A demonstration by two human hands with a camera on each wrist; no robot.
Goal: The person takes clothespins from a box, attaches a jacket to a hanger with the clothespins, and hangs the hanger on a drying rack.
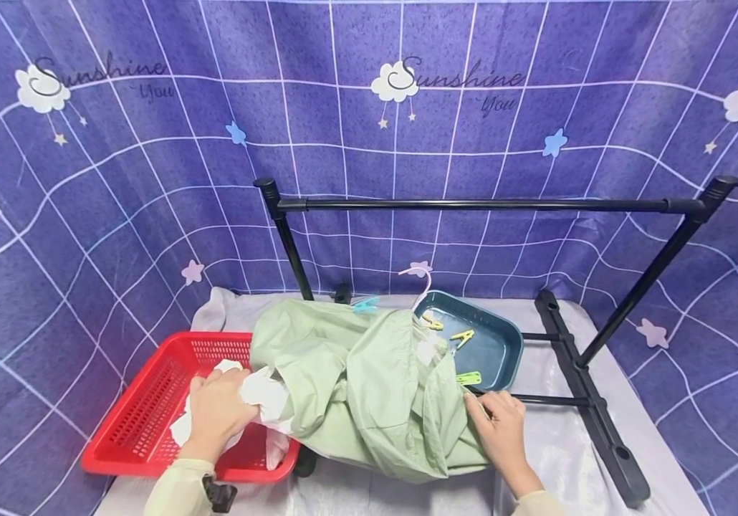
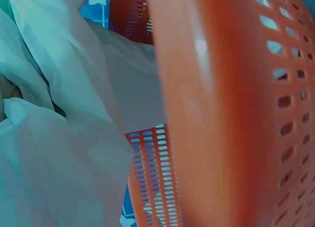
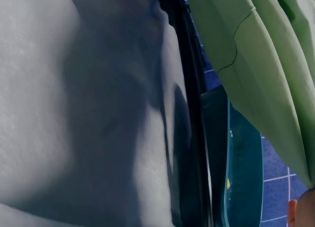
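A light green garment point(image 1: 375, 387) lies crumpled across the middle, with the pale hook of a hanger point(image 1: 425, 276) sticking up behind its upper edge. My left hand point(image 1: 221, 405) grips bunched white cloth point(image 1: 264, 393) over the red basket, right beside the garment's left end. Pale folds of cloth point(image 2: 74, 113) fill the left of the left wrist view, and that hand's fingertips are hidden in the cloth. My right hand point(image 1: 501, 430) pinches the garment's right edge; in the right wrist view the green fabric point(image 3: 266, 84) runs to a point at the fingertips point(image 3: 292, 212).
The red basket point(image 1: 130, 401) stands at the left. Behind the garment a blue tray point(image 1: 498, 344) holds yellow clothespins point(image 1: 462, 337) and a green one point(image 1: 469, 378). A blue clothespin point(image 1: 365, 306) shows at the garment's upper edge. A black rack point(image 1: 485, 206) spans the back and right.
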